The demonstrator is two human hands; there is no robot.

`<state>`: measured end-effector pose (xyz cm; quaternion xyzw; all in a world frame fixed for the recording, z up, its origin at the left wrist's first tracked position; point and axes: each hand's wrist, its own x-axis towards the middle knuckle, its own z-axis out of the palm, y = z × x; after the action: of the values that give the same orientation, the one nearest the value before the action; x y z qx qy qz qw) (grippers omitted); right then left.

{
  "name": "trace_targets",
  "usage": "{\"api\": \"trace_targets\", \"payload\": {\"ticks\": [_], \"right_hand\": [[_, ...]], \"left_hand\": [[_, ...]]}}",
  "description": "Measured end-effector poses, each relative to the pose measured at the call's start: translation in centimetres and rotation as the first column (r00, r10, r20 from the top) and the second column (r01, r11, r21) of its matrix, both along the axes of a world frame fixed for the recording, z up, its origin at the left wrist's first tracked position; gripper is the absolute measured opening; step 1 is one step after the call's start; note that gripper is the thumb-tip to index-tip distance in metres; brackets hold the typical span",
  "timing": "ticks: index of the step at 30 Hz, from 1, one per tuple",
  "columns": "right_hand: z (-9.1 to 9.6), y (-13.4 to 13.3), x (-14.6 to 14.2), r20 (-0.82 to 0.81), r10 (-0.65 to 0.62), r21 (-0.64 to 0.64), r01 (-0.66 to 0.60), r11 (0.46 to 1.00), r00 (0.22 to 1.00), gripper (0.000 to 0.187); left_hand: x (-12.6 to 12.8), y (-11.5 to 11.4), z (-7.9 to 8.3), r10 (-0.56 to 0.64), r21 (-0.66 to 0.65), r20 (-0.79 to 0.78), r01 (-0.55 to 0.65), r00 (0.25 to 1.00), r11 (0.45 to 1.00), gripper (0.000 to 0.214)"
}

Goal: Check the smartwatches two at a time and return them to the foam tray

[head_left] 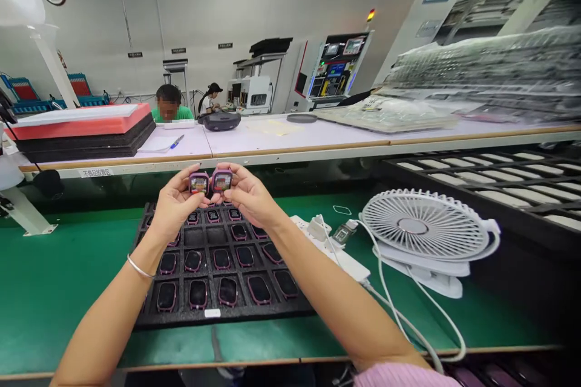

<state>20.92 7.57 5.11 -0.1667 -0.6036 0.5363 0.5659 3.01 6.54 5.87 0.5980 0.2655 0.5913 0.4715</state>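
Observation:
My left hand (175, 202) grips a purple-framed smartwatch (198, 183) with a lit, colourful screen. Close beside it, my right hand (249, 193) pinches a second purple smartwatch (222, 181), its screen lit too. The two watches are held side by side above the back part of a black foam tray (177, 313). Rows of similar smartwatches, such as one dark-screened watch (198, 294), lie in the tray's compartments. Two compartments in a middle row hold no watch. A few watches at the back show lit text screens; my hands partly cover that row.
Right of the tray are a white power strip (354, 266) with plugs and cables and a white fan (413, 227). A shelf (254, 148) crosses behind my hands, bearing foam sheets (77, 124) and plastic trays (490, 72). Two people sit beyond it.

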Motion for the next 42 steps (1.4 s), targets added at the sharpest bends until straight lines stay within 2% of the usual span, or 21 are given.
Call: {"api": "trace_targets", "payload": {"ticks": [3,5,8,11,21,29,37,40,42], "right_hand": [[-3.7,-0.5,-0.7,-0.047,0.019,-0.118,-0.024,0.993,0.999,0.049],[-5.4,-0.7,-1.0,-0.071,0.030,-0.172,-0.041,0.984,0.997,0.048],[-6.9,-0.7,-1.2,-0.077,0.036,-0.221,-0.052,0.974,0.996,0.042],[-7.4,-0.6,-1.1,-0.059,0.039,-0.237,-0.052,0.970,0.997,0.037],[-7.6,-0.9,-0.8,-0.031,0.012,-0.251,-0.019,0.968,0.999,0.043],[-8.0,-0.7,-1.0,0.016,-0.048,-0.222,0.050,0.974,0.999,0.037],[-8.3,-0.6,-1.0,0.002,-0.036,-0.191,0.036,0.981,0.999,0.041],[-7.8,-0.7,-1.1,0.003,-0.040,-0.224,0.040,0.974,0.999,0.042],[-6.6,-1.7,-0.9,-0.002,-0.030,-0.245,0.029,0.969,1.000,0.037]], "left_hand": [[-0.5,-0.8,-3.2,0.015,-0.105,-0.020,-0.017,1.000,0.994,0.062],[-0.8,-1.0,-4.6,0.020,-0.154,-0.031,-0.024,0.999,0.988,0.061],[-0.9,-1.0,-5.9,0.045,-0.184,-0.046,-0.052,0.998,0.981,0.058],[-0.7,-0.9,-6.5,0.084,-0.184,-0.049,-0.092,0.995,0.979,0.051],[-0.6,-0.9,-7.1,0.066,-0.177,-0.060,-0.076,0.996,0.981,0.051],[-0.7,-1.0,-7.0,0.051,-0.206,-0.074,-0.065,0.996,0.976,0.050],[-0.6,-0.8,-7.4,0.037,-0.219,-0.059,-0.049,0.998,0.975,0.051],[-0.5,-1.1,-6.9,0.034,-0.232,-0.051,-0.045,0.998,0.972,0.051],[-0.9,-2.3,-6.0,0.041,-0.227,-0.025,-0.045,0.999,0.973,0.047]]}}
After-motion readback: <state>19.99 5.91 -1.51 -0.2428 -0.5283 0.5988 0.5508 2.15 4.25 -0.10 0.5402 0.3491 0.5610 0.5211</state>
